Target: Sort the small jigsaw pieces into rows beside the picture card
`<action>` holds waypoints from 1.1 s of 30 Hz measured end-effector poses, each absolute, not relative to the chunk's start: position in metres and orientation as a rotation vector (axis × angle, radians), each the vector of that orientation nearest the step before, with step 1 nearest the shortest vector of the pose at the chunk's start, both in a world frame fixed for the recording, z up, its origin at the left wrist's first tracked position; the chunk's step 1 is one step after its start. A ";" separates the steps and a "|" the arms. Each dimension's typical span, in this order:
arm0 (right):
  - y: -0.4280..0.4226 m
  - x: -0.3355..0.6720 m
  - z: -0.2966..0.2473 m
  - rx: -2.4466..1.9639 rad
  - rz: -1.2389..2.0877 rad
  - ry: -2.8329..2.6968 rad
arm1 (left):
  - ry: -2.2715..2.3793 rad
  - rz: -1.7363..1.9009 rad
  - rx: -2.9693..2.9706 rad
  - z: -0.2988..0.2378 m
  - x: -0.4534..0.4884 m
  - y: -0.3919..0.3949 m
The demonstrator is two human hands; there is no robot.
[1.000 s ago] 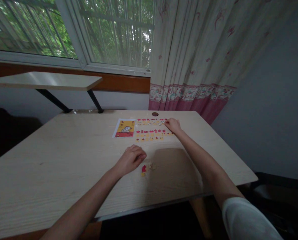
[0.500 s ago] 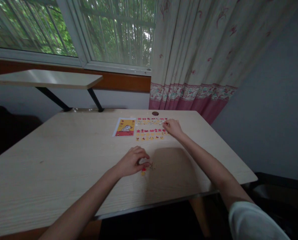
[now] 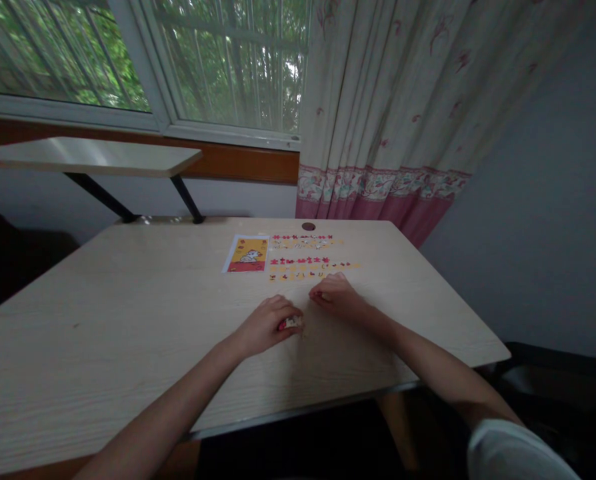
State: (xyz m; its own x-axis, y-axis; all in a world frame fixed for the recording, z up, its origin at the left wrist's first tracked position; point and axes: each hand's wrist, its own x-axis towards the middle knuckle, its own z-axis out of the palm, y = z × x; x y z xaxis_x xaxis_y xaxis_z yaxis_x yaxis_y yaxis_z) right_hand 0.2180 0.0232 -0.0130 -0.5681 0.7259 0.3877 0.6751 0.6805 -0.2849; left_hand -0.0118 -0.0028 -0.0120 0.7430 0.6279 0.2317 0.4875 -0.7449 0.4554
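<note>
My left hand [image 3: 265, 328] is closed near the front middle of the table, its thumb and fingers around a small cluster of joined puzzle pieces [image 3: 293, 322] in red and pale colours. To its right, my right hand [image 3: 342, 298] hovers low over the table with its fingertips pinched on a small reddish puzzle piece [image 3: 323, 295], mostly hidden by the fingers. Beyond both hands, loose puzzle pieces [image 3: 301, 261] in red, yellow and white lie in several rows. A picture card [image 3: 248, 255] showing a white animal on yellow and red lies left of those rows.
The pale wooden table [image 3: 143, 320] fills the middle of the view, with a round cable hole [image 3: 309, 227] at its back edge. A raised shelf [image 3: 88, 157] on black supports stands at the back left. A curtain [image 3: 368, 133] hangs behind.
My right hand has drawn back from the rows toward my left hand. My left fingers have closed around the small cluster that lay on the table beneath them.
</note>
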 end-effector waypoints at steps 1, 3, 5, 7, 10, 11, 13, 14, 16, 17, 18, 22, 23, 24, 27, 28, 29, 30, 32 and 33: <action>0.023 0.218 -0.013 -1.081 0.154 -2.417 | 0.859 0.559 2.549 -0.013 -0.013 -0.001; 0.023 0.218 -0.013 -1.084 0.164 -2.426 | 0.866 0.608 2.503 -0.015 -0.014 0.001; 0.023 0.218 -0.013 -1.086 0.161 -2.430 | 0.883 0.668 2.465 -0.014 -0.014 0.002; 0.023 0.218 -0.013 -1.085 0.152 -2.419 | 0.906 0.728 2.440 -0.012 -0.012 0.002; 0.022 0.219 -0.012 -1.078 0.148 -2.399 | 0.903 0.743 2.450 -0.012 -0.010 0.002; 0.022 0.219 -0.011 -1.076 0.154 -2.395 | 0.889 0.724 2.457 -0.012 -0.010 0.001; 0.021 0.218 -0.011 -1.078 0.172 -2.398 | 0.877 0.687 2.459 -0.012 -0.010 0.001; 0.020 0.218 -0.010 -1.083 0.181 -2.403 | 0.889 0.684 2.452 -0.011 -0.010 0.001; 0.018 0.215 -0.009 -1.101 0.200 -2.426 | 0.937 0.716 2.435 -0.009 -0.013 0.001; 0.016 0.213 -0.008 -1.110 0.214 -2.444 | 0.960 0.742 2.429 -0.009 -0.015 0.002; 0.014 0.211 -0.008 -1.114 0.232 -2.465 | 0.979 0.766 2.426 -0.008 -0.016 0.003; 0.002 0.199 -0.008 -1.097 0.280 -2.543 | 1.029 0.766 2.464 -0.009 -0.022 0.006; -0.001 0.197 -0.009 -1.098 0.277 -2.556 | 1.036 0.749 2.477 -0.010 -0.022 0.007; -0.002 0.194 -0.011 -1.100 0.273 -2.566 | 1.039 0.729 2.490 -0.011 -0.022 0.007; -0.003 0.191 -0.015 -1.090 0.301 -2.571 | 1.037 0.678 2.516 -0.012 -0.020 0.005; -0.002 0.190 -0.017 -1.081 0.329 -2.562 | 1.035 0.662 2.522 -0.012 -0.019 0.005; 0.000 0.191 -0.018 -1.070 0.363 -2.552 | 1.031 0.647 2.528 -0.012 -0.018 0.004; 0.001 0.191 -0.018 -1.062 0.396 -2.539 | 1.028 0.632 2.534 -0.011 -0.017 0.004; 0.002 0.192 -0.018 -1.044 0.438 -2.525 | 1.028 0.611 2.541 -0.011 -0.016 0.004; 0.003 0.193 -0.018 -1.033 0.439 -2.528 | 1.029 0.609 2.545 -0.011 -0.016 0.004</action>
